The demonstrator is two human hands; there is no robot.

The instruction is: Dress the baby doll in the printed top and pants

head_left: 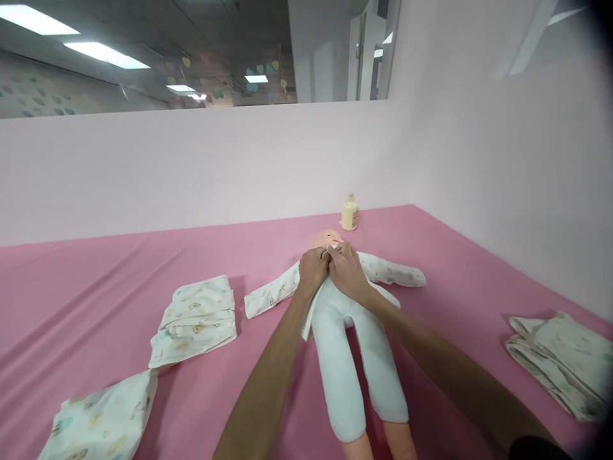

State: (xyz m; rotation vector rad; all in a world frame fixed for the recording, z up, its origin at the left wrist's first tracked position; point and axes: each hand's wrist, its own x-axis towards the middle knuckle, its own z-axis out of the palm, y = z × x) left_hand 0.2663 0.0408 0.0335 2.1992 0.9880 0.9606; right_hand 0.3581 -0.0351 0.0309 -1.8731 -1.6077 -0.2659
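A baby doll [341, 358] in white leggings lies on its back, its head away from me. On its upper body is a white patterned baby shirt [395, 271], sleeves spread out to both sides. My left hand [313, 268] and my right hand [345, 269] meet at the neck of the shirt, just below the doll's chin. Both have their fingers closed, pinching the shirt's front near the collar. What exactly lies between the fingertips is partly hidden. The shirt's lower left edge hangs loose beside the doll's hip.
Pink cloth [205, 409] covers the table. To the left lie a folded patterned garment [198, 316] and another patterned cloth [103, 418]. A cream-coloured bottle [350, 214] stands behind the doll's head. Folded cloths [565, 361] lie at right. White walls [201, 169] border the back and right.
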